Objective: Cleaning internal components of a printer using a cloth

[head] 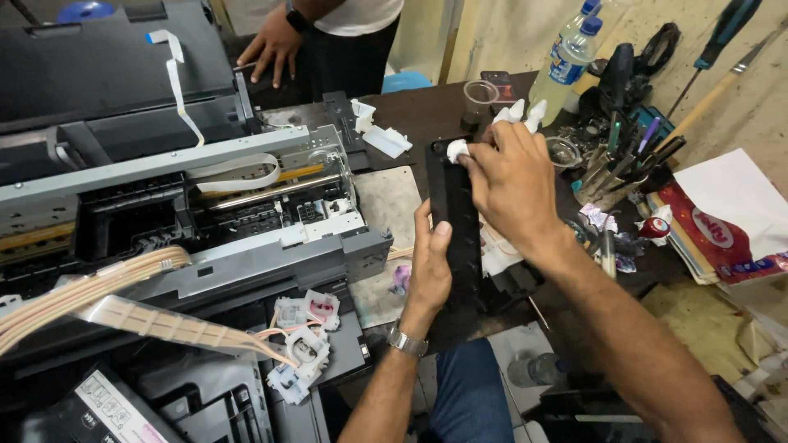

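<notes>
Centrally, my left hand (429, 267) steadies a long black plastic panel (460, 246) held upright over the surface (427, 111); its thumb lies flat on the panel's face and the remaining fingers wrap behind the left edge, closed upon it. My right hand (513, 184) meets the panel's upper end, its fingers pinched shut on a small white wad of cloth or tissue (457, 149) that presses against the top corner of the panel. More white material (519, 112) shows above the right knuckles; whether it belongs to the same wad I cannot tell. A metal wristwatch (407, 341) sits on my left wrist.

To the left, an opened inkjet printer (197, 213) with its cover off exposes a metal rail, a white flat ribbon cable (176, 78) and a bundle of pale ink tubes (90, 287). The tubes lead to white cartridge pieces (302, 340) lying on the printer's front.

To the right of the panel, near my right hand, stand a clear plastic bottle with a blue cap (566, 61), a small clear cup (479, 97) and a holder of pens and tools (624, 160). Folded paper and a red printed packet (718, 234) lie at the far right.

At top, another person's hand (272, 45) rests on the printer's rear edge, well apart from mine.
</notes>
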